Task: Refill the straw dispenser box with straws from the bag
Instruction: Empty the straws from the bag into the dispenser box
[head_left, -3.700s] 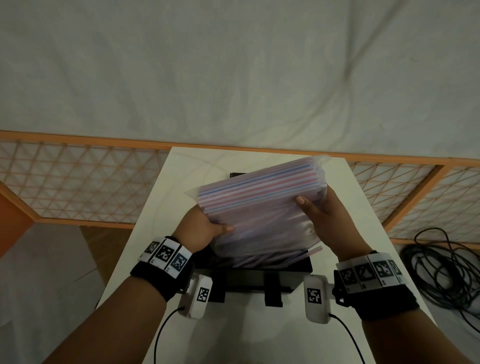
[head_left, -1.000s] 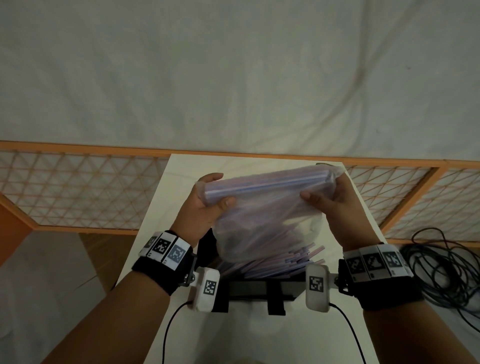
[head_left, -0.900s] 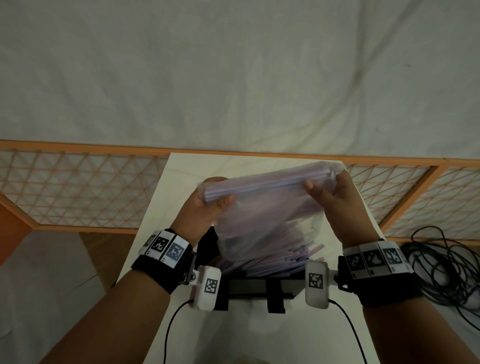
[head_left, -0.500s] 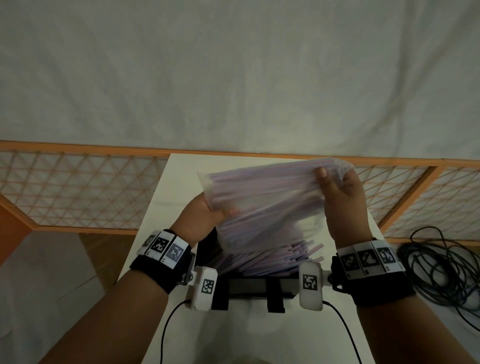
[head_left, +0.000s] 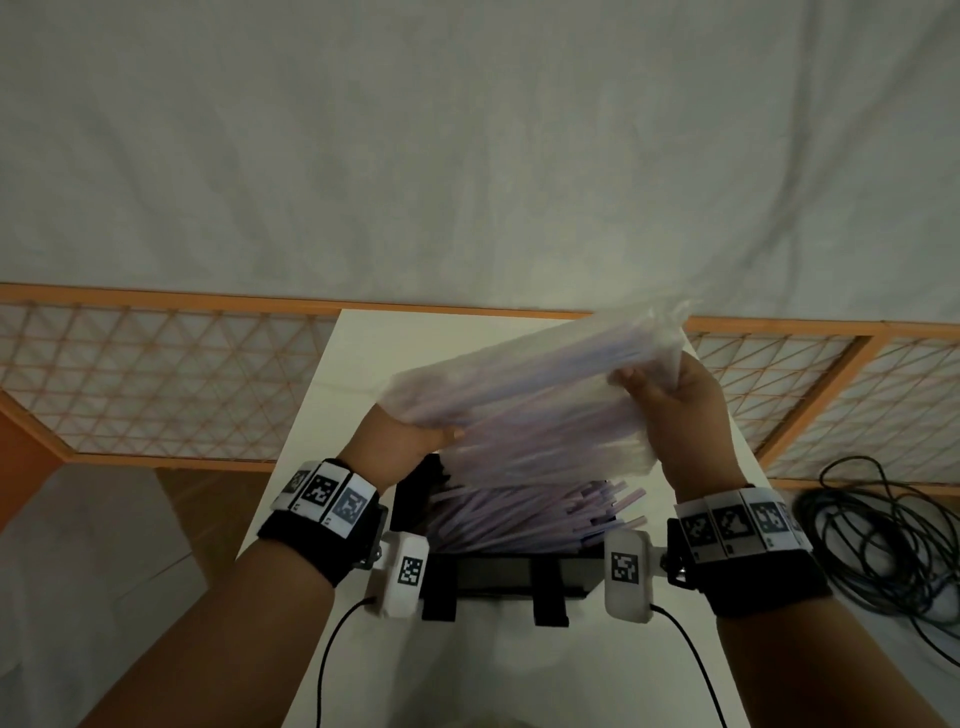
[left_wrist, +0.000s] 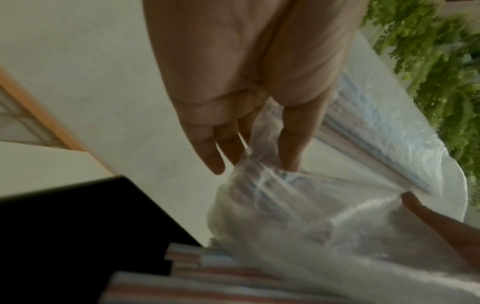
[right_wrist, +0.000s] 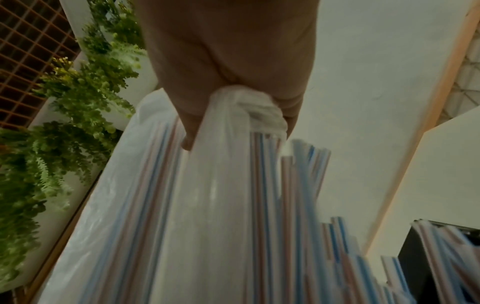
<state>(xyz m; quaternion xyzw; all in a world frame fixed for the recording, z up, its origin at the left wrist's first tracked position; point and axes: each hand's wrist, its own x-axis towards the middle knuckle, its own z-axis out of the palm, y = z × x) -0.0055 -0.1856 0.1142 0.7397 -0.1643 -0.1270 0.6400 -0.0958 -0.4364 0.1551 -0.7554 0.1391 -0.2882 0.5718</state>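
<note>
Both raised over the black dispenser box (head_left: 498, 571) heaped with straws (head_left: 519, 519): left hand (head_left: 400, 441) pinching, right hand (head_left: 670, 395) fisted around the tilted bag (head_left: 530, 395), above white table (head_left: 467, 670) beside orange lattice railing (head_left: 156, 379).

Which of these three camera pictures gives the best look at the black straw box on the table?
The head view. It shows the black dispenser box whole from above, on the white table, with loose straws piled in it below the bag. The left wrist view catches only a dark corner; the right wrist view only a dark edge at lower right.
</note>
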